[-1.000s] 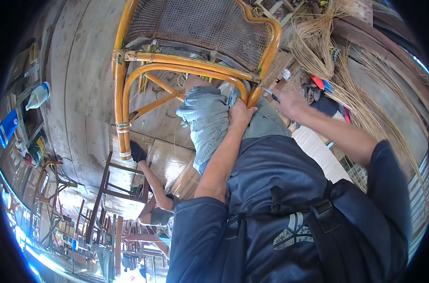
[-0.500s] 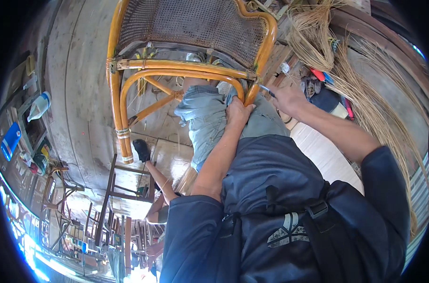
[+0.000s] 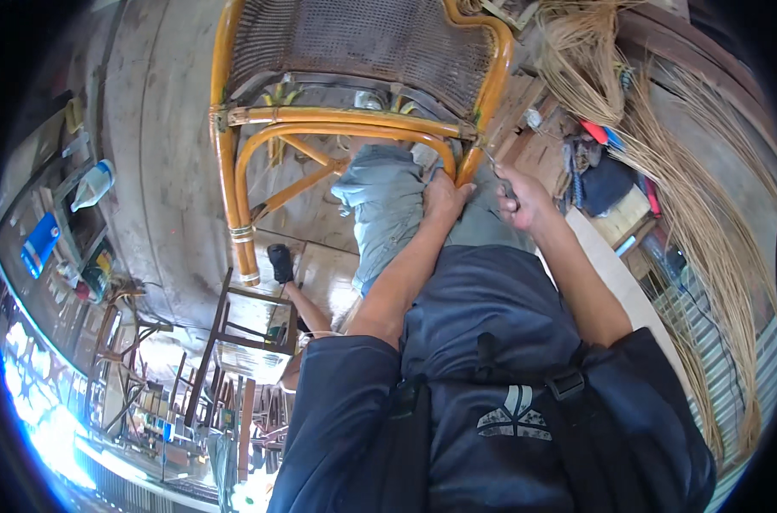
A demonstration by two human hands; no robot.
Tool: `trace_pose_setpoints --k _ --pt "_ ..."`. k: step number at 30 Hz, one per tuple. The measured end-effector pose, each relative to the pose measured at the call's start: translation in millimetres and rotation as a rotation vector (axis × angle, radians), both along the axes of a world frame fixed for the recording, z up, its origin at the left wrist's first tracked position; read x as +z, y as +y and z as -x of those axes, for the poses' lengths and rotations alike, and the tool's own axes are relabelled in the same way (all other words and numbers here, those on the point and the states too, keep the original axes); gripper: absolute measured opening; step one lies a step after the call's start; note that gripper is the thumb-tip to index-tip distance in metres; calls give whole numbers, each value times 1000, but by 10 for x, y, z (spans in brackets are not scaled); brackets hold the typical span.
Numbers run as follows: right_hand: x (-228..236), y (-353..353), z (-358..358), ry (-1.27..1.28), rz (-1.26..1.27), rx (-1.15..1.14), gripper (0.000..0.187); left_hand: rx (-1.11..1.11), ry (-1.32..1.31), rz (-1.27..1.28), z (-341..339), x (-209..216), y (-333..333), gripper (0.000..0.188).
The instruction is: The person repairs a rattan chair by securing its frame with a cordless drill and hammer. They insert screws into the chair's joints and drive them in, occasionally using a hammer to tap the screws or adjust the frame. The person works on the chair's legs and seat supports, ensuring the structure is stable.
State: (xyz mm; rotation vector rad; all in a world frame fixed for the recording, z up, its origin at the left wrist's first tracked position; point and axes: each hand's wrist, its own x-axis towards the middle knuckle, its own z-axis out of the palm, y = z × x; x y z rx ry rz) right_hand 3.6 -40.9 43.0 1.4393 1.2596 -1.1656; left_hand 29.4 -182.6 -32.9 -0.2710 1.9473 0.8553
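Note:
A rattan chair (image 3: 345,117) with glossy orange-brown poles and a woven cane panel (image 3: 363,43) lies tipped in front of my lap. My left hand (image 3: 444,203) is closed around the end of its near right leg, by my knee. My right hand (image 3: 529,201) is closed on the dark handle of a thin-bladed hand tool (image 3: 505,186); its exact kind is too small to tell. The tool's slim metal tip points up beside the chair's right corner joint (image 3: 469,132), which has a wrapped binding. Whether the tip touches the pole I cannot tell.
Long bundles of cane strands (image 3: 696,205) hang and spread along the right. Beside my right hand lie a dark cloth (image 3: 606,184) and wood scraps. Another person's leg with a black shoe (image 3: 280,263) is at the left, near a dark wooden frame (image 3: 251,321).
My right hand has turned and come down closer to my body, its elbow drawn in, with the tool now pointing upward. The left hand keeps its hold. The whole view has shifted slightly.

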Motion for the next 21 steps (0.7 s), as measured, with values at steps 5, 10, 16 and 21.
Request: trace_pose_setpoints --k 5,10,16,21 --pt "22 214 12 205 17 169 24 7 65 15 -107 -175 -23 63" --pt "178 197 354 274 -162 1790 21 27 -20 11 -75 -103 -27 63" --pt "236 141 445 381 -55 2078 24 22 -17 -9 -25 5 -44 61" --pt "113 33 39 239 -222 860 20 23 -11 -7 -47 -43 -58 62"
